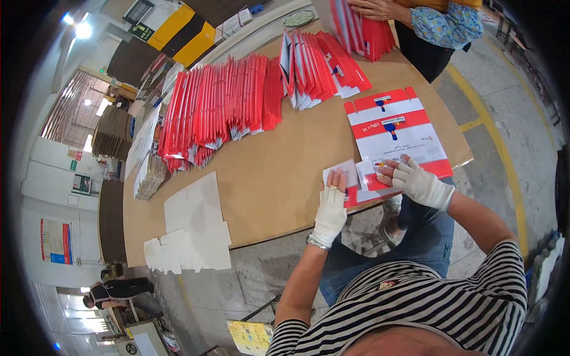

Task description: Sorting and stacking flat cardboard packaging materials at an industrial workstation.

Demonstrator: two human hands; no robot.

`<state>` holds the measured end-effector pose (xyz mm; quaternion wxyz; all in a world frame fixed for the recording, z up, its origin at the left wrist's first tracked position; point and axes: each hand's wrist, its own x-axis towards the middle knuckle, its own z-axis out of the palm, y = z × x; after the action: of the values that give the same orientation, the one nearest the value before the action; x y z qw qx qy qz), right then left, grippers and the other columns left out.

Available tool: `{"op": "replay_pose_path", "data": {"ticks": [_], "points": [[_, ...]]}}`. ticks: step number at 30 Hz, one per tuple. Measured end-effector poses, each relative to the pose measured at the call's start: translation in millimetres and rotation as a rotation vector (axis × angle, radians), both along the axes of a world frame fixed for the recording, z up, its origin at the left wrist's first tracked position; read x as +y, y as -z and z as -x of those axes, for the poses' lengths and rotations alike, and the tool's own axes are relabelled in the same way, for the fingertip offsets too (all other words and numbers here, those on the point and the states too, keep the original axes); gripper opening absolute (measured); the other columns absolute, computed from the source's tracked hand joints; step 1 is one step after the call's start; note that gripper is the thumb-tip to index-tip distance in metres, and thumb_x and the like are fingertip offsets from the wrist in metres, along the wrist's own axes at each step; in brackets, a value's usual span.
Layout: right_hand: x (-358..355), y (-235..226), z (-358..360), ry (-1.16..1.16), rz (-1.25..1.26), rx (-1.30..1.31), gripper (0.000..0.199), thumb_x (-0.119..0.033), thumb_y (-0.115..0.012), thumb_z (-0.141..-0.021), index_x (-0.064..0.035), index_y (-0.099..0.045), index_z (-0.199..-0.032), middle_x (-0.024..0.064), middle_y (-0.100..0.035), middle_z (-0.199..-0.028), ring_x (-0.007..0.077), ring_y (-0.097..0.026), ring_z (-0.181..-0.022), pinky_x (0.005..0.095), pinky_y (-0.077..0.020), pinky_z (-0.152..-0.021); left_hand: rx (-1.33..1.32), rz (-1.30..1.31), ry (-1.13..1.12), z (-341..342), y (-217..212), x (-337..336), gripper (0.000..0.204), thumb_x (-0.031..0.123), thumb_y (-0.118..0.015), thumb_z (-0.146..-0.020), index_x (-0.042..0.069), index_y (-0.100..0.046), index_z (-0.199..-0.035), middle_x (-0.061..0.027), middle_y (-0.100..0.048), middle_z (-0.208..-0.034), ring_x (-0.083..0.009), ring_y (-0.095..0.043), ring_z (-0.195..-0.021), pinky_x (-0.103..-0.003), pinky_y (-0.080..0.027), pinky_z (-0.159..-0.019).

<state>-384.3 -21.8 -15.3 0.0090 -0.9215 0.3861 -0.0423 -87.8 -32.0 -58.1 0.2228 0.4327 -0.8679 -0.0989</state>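
Observation:
A flat red-and-white printed carton [409,144] lies at the near right edge of the brown table, its near-left flaps partly folded over. White fingerless gloves cover both of my hands. My left hand [331,209] rests with fingers stretched out on a pale flap at the carton's near-left corner. My right hand [420,184] presses on the carton's near side, its fingers spread over the panel and a folded flap. Neither hand grips anything that I can see.
Folded red-and-white cartons [219,101] stand in a long row across the table [267,190], with a smaller bunch [309,71] beside them. Plain whitish cardboard blanks [196,216] lie at the left edge. Across the table, a co-worker's hand [377,8] touches more cartons.

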Motion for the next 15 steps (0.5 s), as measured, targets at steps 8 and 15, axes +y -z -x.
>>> {"op": "replay_pose_path", "data": {"ticks": [8, 15], "points": [[-1, 11, -2, 0.012, 0.051, 0.034, 0.054, -0.019, -0.046, -0.092, -0.0184, -0.039, -0.146, 0.0089, -0.033, -0.156, 0.0253, -0.037, -0.141, 0.0583, -0.0317, -0.109, -0.208, -0.046, -0.016, 16, -6, 4, 0.082, 0.045, -0.069, -0.081, 0.021, -0.034, -0.151, -0.0201, -0.017, -0.159, -0.0421, -0.013, -0.147, -0.07, -0.016, -0.109], [12, 24, -3, 0.007, 0.142, 0.06, 0.049, -0.023, -0.047, -0.092, -0.0166, -0.046, -0.141, 0.0094, -0.04, -0.151, 0.0257, -0.041, -0.137, 0.0619, -0.0309, -0.108, -0.352, -0.002, -0.072, 30, -7, 4, 0.08, 0.049, -0.065, -0.083, 0.024, -0.033, -0.151, -0.0203, -0.016, -0.159, -0.0421, -0.016, -0.146, -0.072, -0.019, -0.106]]}}
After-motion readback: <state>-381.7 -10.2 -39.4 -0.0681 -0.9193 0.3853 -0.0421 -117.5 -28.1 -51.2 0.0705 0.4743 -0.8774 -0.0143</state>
